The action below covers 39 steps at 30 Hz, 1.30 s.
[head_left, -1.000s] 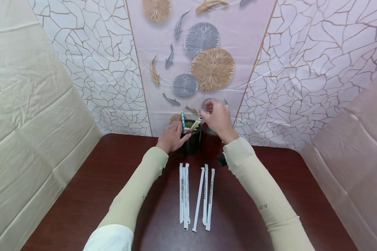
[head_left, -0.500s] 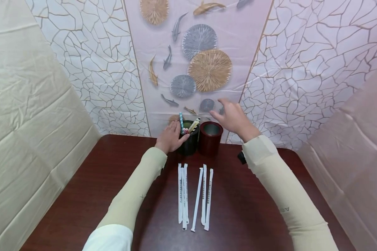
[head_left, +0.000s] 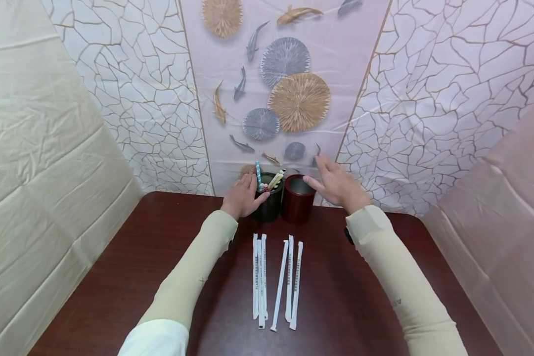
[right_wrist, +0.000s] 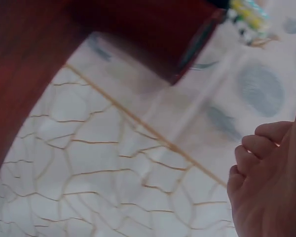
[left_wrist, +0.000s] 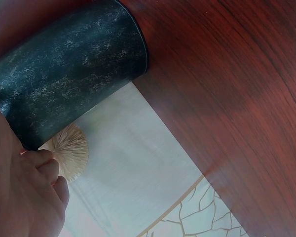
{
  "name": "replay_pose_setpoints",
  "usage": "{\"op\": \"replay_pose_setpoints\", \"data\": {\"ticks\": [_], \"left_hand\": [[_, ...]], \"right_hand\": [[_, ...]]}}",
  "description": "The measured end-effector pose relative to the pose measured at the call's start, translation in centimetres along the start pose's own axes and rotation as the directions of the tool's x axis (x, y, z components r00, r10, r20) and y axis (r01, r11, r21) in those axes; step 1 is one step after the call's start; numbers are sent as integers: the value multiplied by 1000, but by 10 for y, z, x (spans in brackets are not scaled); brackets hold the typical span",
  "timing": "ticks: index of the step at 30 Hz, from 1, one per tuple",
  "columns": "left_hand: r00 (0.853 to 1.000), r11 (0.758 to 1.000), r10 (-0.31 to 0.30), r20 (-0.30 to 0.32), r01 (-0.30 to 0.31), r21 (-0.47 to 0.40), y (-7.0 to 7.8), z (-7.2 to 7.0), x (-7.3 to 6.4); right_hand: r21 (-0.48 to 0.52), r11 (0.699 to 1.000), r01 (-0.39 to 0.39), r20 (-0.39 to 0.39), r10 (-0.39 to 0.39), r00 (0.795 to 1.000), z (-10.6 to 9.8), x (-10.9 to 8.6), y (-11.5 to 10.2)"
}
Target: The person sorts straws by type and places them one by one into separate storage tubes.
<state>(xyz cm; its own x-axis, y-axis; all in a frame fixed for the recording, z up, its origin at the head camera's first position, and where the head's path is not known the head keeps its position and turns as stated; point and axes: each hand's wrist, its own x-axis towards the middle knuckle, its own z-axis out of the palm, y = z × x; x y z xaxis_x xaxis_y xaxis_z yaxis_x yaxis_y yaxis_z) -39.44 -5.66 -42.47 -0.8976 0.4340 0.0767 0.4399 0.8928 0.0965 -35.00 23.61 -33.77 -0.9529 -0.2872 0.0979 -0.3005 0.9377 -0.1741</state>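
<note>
My left hand holds the left side of a black cylindrical cup, fingers behind and thumb across the front near the rim. In the left wrist view, the dark mottled wall of the black cup meets the fingers. Several coloured, patterned sticks, perhaps straws, lean inside it. A dark red cup stands upright beside it; no contents show. My right hand hovers at the red cup's right, fingers extended, thumb near the rim. It holds nothing; the right wrist view shows the hand apart from the red cup.
On the dark red-brown table lie thin white paper-wrapped straws in two groups: the left group and the right group, both in front of the cups. A patterned cloth backdrop rises close behind the cups. Pale cloth walls flank the table.
My right hand has moved away from above the cups to the right, then lowered beside the red cup, whose mouth is now uncovered. The left hand stays at the black cup.
</note>
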Motion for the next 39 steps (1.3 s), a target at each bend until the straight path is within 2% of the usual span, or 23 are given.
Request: {"op": "replay_pose_setpoints", "data": {"ticks": [9,19,24,33,39], "left_hand": [[1000,1000,-1,3,1,-3,-1,4,-3],[1000,1000,6,4,-6,-23,-1,7,-3],[1000,999,4,-4,-4,-32,-2,8,-1],[1000,998,10,4,-10,-69,-5,3,4],[1000,986,-7,29,12,-169,-7,-1,5]], "right_hand": [[-97,995,36,-16,-38,999,51,4,18],[-115,993,-10,11,12,1000,82,8,19],[-94,995,-22,14,24,1000,89,11,21],[-70,997,-22,-48,19,999,91,13,21],[-82,996,-28,-35,25,999,90,13,20]]}}
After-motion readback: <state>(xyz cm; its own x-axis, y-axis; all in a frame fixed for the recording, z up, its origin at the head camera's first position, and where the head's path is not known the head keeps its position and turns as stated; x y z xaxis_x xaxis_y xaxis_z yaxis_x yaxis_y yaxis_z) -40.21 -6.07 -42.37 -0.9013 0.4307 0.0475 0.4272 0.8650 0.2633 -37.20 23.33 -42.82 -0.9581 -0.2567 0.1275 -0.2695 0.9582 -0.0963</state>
